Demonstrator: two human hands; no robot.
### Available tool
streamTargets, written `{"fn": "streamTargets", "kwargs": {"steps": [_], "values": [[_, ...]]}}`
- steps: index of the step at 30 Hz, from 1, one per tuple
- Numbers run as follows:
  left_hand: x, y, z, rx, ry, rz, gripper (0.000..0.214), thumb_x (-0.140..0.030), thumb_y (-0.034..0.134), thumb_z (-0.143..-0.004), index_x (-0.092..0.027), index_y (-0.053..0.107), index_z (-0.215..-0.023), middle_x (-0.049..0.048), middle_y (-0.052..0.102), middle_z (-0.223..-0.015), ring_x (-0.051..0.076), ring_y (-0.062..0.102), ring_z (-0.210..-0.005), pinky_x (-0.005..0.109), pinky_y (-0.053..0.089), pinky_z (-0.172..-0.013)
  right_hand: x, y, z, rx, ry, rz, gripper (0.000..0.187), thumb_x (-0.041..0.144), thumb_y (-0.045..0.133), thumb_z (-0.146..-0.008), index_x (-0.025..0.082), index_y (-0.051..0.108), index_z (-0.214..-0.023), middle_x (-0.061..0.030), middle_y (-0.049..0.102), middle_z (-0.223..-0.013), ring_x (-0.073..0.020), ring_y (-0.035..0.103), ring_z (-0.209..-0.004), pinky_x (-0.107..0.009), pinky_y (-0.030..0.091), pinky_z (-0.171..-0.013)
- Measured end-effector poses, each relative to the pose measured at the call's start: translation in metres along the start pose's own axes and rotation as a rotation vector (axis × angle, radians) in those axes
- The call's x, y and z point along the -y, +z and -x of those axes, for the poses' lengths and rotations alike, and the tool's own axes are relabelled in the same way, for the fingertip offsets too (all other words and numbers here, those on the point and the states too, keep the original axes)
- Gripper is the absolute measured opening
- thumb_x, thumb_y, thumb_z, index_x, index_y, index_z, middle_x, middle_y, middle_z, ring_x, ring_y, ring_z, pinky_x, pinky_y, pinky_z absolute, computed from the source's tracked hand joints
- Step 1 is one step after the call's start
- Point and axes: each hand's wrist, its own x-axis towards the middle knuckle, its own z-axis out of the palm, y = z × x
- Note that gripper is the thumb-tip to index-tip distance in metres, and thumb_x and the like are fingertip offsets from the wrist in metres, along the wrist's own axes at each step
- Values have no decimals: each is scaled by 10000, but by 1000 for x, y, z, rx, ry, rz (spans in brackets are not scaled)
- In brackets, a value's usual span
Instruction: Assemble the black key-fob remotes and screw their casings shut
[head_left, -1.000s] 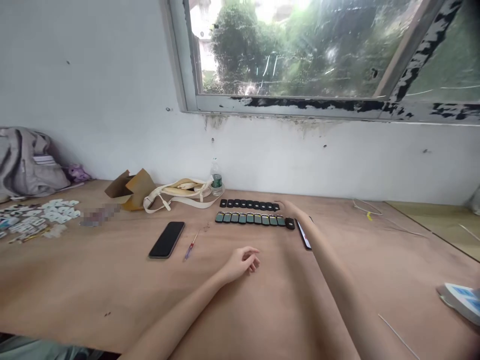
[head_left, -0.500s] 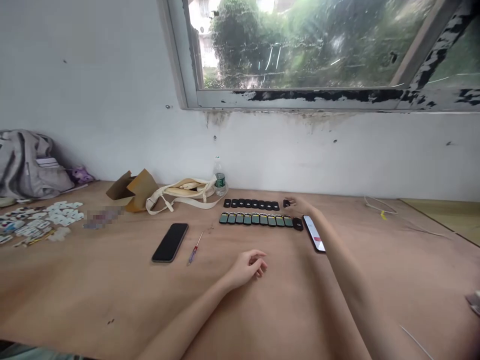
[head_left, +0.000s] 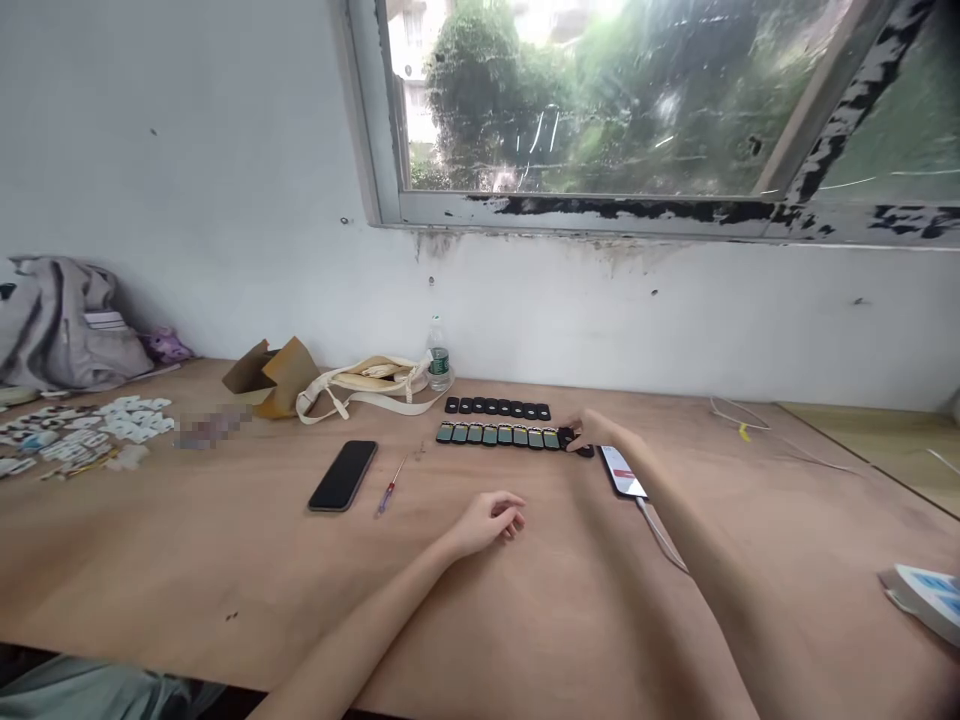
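My right hand (head_left: 595, 428) pinches a small black cover (head_left: 568, 436) at the right end of the front row, over the last of the small devices with green faces (head_left: 490, 435). Beside it, partly under my fingers, lies another black piece (head_left: 584, 451). Behind runs a row of several black covers (head_left: 504, 407), each with a pale oval mark. My left hand (head_left: 490, 522) rests on the table nearer to me, fingers loosely curled and apart, holding nothing.
A lit phone (head_left: 622, 472) with a white cable lies under my right forearm. Left are a dark phone (head_left: 343, 476), a screwdriver (head_left: 390, 487) and several white parts (head_left: 135, 420). Along the wall stand a bottle (head_left: 439, 358), a cream bag (head_left: 367, 382) and an open cardboard box (head_left: 289, 375).
My right hand has brought a black cover from the end of the back row toward me to the end of the front row. My left hand has stayed resting on the table.
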Motion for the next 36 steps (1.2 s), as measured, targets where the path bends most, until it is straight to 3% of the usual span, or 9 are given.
{"fn": "streamTargets", "kwargs": {"steps": [12,20,24,27,30,33,36], "values": [[3,0,-1,0,2,7,354,-372,589,-796,-114,627,-1036,90,677,-850,119,592,-640,267,488,-629,6,3,3,-59,50,71,525,259,762,-509,235,717,-1032,-18,729,-996,-253,656,-919,-295,507,-814],[5,0,-3,3,30,24,362,-402,589,-804,-103,632,-1004,83,671,-813,109,590,-618,249,483,-600,26,2,6,-133,49,45,373,155,737,-457,212,714,-825,-16,729,-842,-251,667,-812,-293,526,-736],[8,1,-5,-50,54,79,429,-465,604,-793,-95,630,-1009,101,668,-847,110,597,-605,256,491,-586,49,7,26,-267,41,21,416,172,707,-533,192,663,-946,-65,707,-978,-279,639,-947,-340,503,-839],[6,5,-6,-144,66,153,522,-528,603,-784,-100,611,-1083,134,664,-979,118,621,-633,280,517,-616,80,38,53,-373,-20,-33,466,246,663,-646,217,578,-1103,-68,646,-1154,-255,593,-1080,-353,465,-934],[1,12,-2,-145,88,245,596,-536,635,-766,-110,581,-1179,150,653,-1095,175,658,-796,322,535,-728,114,91,82,-510,-185,-246,456,280,686,-667,238,554,-1102,-67,629,-1163,-246,583,-1102,-384,455,-968],[-3,19,4,-69,182,231,542,-488,657,-769,-87,618,-1131,143,665,-1106,237,638,-965,346,507,-848,135,138,103,-549,-181,-357,454,226,684,-659,243,535,-1087,-79,611,-1176,-254,584,-1097,-421,463,-963],[-5,21,11,-82,247,52,452,-448,591,-833,-84,649,-1096,121,686,-1077,264,627,-999,359,486,-884,136,161,111,-586,-137,-488,453,253,704,-681,261,521,-1095,-82,600,-1186,-262,580,-1102,-454,465,-959]]}}
